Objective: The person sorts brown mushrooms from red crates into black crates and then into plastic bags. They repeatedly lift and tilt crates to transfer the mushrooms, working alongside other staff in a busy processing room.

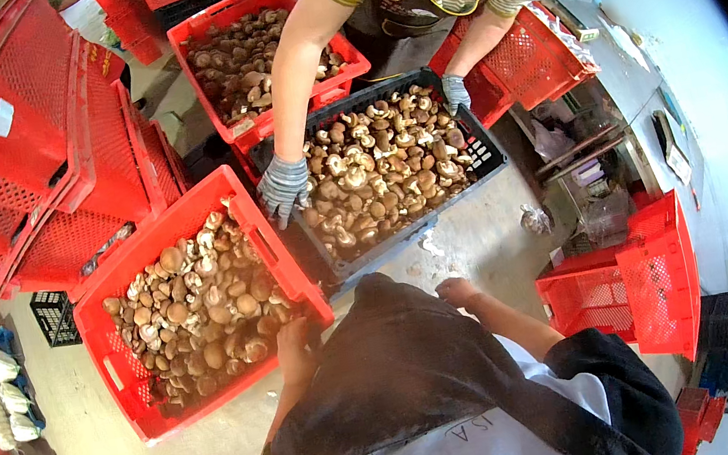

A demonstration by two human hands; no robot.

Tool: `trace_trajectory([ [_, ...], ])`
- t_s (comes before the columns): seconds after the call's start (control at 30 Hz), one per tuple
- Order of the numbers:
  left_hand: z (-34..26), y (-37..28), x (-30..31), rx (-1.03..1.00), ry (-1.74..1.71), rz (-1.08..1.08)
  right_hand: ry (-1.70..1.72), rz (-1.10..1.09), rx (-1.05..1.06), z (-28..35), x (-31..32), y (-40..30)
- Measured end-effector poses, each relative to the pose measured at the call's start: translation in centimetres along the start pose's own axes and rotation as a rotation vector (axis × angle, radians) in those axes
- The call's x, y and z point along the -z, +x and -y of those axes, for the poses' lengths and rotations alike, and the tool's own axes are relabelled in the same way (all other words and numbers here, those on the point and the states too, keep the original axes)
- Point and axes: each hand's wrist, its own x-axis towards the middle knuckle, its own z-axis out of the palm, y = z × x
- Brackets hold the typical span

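Observation:
My left hand (295, 349) is at the near right side of a red plastic crate (118, 381) full of brown mushrooms (206, 313). Whether its fingers grip the rim or only rest by it is hard to tell. Beside the dark apron (392, 359) on my body is my right hand (458, 292), with the fingers partly hidden. Ahead of me stands a black plastic crate (393, 231) heaped with shiitake-like mushrooms (389, 159). A co-worker's striped gloves (284, 186) are at its two ends.
Behind is another red crate (347, 73) of mushrooms. Tall stacked red crates (28, 138) rise at the left. A red crate (658, 281) stands at the right, below a worktop (652, 82). A small plastic bag (535, 219) lies on the concrete floor (487, 236).

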Motion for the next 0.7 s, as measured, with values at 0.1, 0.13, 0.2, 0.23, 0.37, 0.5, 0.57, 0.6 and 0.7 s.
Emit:
trace_trajectory([
  [0.1,0.9,0.4,0.6,0.043,0.101,0.077,1.081,-0.068,-0.269,3.9,3.2,1.7],
  [0.13,0.9,0.9,0.8,-0.004,0.122,0.058,1.439,-0.109,-0.416,6.5,5.7,1.6],
  [0.2,0.3,3.0,0.8,-0.109,0.154,0.037,1.453,-0.201,-0.602,8.6,9.1,2.8],
  [0.23,-0.1,4.2,0.8,-0.097,0.146,0.093,1.39,-0.227,-0.599,8.8,10.0,3.7],
  [0.37,-1.9,9.2,-1.1,0.04,0.003,0.193,1.198,-0.299,-0.363,10.1,15.5,6.2],
  [0.5,-2.4,13.1,-4.4,0.387,-0.272,0.099,1.06,-0.465,-0.256,6.1,22.8,9.4],
  [0.57,-1.9,14.3,-5.8,0.466,-0.247,0.026,0.761,-0.597,-0.223,-0.2,26.1,12.3],
  [0.6,-1.1,15.1,-6.3,0.505,-0.231,0.05,0.433,-0.723,-0.199,-4.9,27.3,14.0],
  [0.7,-0.4,18.6,-7.0,0.683,-0.07,0.017,0.375,-0.653,-0.491,-8.1,34.3,18.3],
])
